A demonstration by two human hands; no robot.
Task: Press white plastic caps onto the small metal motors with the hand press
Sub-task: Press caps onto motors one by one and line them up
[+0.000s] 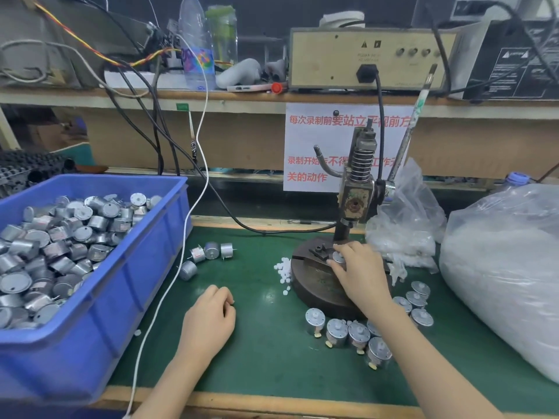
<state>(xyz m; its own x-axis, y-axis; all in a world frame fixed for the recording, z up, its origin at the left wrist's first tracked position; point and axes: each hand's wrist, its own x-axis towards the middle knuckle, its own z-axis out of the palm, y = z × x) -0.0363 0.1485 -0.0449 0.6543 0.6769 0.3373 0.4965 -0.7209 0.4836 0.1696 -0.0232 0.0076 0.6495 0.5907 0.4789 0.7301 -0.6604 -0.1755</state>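
Motor (pixel 338 257) sits on the hand press (pixel 358 189) base under the ram, the right grip (pixel 360 269) curled round its sides. It is probably a rigid, smooth, dense little can, best held round the barrel, clear of the shaft. White caps (pixel 284 272) beside the base look light and easily scattered. The left grip (pixel 211 316) rests curled on the bench (pixel 272 358); whether it holds anything cannot be told.

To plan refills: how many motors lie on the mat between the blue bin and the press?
4. Three motors sit in a row by the blue bin; the fourth lies nearer, beside the white cable. None looks hidden.
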